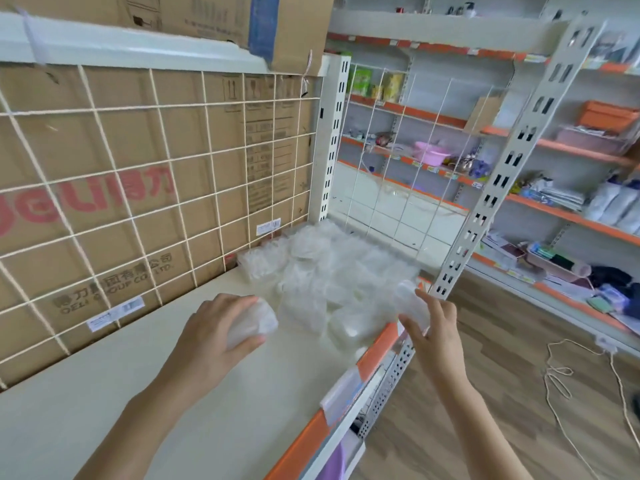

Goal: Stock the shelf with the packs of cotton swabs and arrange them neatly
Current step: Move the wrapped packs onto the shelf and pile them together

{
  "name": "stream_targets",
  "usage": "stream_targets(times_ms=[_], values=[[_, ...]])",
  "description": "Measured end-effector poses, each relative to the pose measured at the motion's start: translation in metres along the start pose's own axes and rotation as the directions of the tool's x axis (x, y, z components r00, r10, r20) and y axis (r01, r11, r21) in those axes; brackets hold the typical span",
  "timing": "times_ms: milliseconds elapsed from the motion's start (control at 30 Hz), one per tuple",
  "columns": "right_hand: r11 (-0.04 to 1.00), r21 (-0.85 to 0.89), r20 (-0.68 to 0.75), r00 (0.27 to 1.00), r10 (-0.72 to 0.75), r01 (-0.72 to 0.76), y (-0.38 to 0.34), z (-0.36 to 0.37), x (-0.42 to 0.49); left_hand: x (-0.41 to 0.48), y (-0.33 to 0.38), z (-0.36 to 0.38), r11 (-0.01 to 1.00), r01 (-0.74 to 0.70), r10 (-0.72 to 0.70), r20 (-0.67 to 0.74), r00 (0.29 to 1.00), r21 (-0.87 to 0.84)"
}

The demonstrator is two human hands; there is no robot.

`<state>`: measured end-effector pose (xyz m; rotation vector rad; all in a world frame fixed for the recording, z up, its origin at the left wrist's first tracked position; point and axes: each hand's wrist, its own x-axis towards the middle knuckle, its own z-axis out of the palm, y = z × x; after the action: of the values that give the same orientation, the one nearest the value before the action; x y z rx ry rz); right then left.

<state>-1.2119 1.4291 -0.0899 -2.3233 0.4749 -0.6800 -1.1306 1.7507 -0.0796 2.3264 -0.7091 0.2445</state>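
A heap of clear packs of cotton swabs (322, 268) lies on the white shelf (145, 386), piled toward its far right end. My left hand (214, 327) is closed around one pack of swabs (258, 320) just left of the heap, low over the shelf surface. Over the shelf's front edge, my right hand (433, 327) grips another pack (410, 299) at the heap's right side. The packs are blurred, so their labels cannot be read.
A white wire grid (138, 181) backs the shelf, with cardboard boxes (104, 150) behind it. A perforated upright post (512, 161) stands at the right end. The shelf's orange price rail (311, 434) runs along the front. Other stocked shelves (561, 202) and a cord (561, 375) on the wood floor lie to the right.
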Motion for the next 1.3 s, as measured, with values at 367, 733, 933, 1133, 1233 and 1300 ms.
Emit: stream_targets(times_ms=[367,733,933,1133,1233,1300], values=[[0.958,0.002,0.182,0.942,-0.281,0.285,0.037,0.035,0.086,0.115,0.023,0.083,0.993,-0.121,0.121,0.013,0.993,-0.011],[0.873,-0.335,0.495,0.855,-0.158,0.355,0.024,0.042,0.128,0.169,0.027,0.152,0.939,-0.259,0.272,-0.026,0.962,0.228],[0.947,-0.189,0.433,0.888,-0.156,0.259,0.022,0.054,0.148,0.183,0.028,0.152,0.932,-0.245,0.257,-0.013,0.966,0.268],[0.950,-0.198,0.319,0.932,-0.170,0.241,0.019,0.044,0.146,0.181,0.034,0.141,0.965,-0.209,0.209,0.013,0.978,0.156],[0.960,-0.167,0.255,0.951,-0.176,0.222,0.013,0.029,0.134,0.166,0.031,0.125,0.960,-0.229,0.236,-0.030,0.971,0.162],[0.959,-0.165,0.220,0.957,-0.191,0.229,0.013,0.019,0.124,0.154,0.027,0.112,0.947,-0.255,0.269,-0.053,0.962,0.194]])
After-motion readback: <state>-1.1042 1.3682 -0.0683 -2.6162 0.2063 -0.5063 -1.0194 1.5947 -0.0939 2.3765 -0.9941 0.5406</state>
